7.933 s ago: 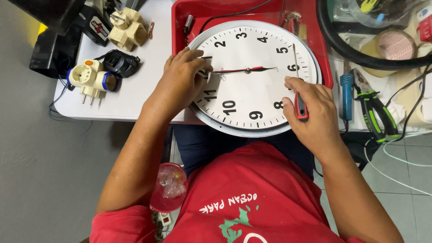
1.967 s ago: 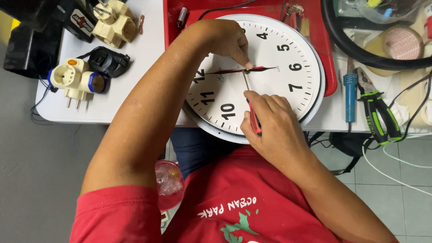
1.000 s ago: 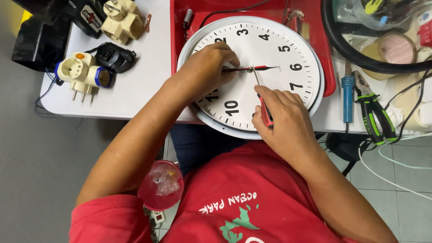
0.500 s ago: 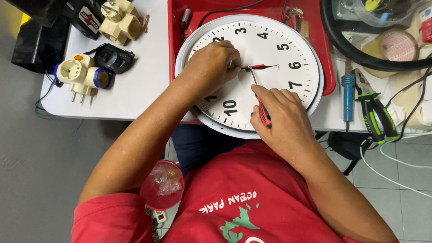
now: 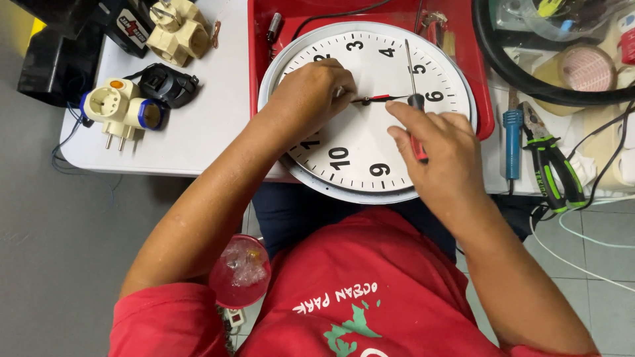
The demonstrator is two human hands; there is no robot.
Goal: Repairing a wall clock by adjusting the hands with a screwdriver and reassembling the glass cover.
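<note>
A large round white wall clock with a grey rim lies face up at the table's near edge, partly over a red tray. My left hand rests on the clock face left of centre, fingertips pinching at the hub of the black and red hands. My right hand grips a screwdriver with a red and black handle; its thin metal shaft points up across the dial, away from the hub.
Cream plug adapters and a black adapter lie on the white table at left. A blue-handled tool and green-black pliers lie right of the tray, near tape rolls and a black cable loop.
My right hand has swung the screwdriver so its shaft now points up across the dial instead of at the hub. My left hand stays pinching at the clock's centre.
</note>
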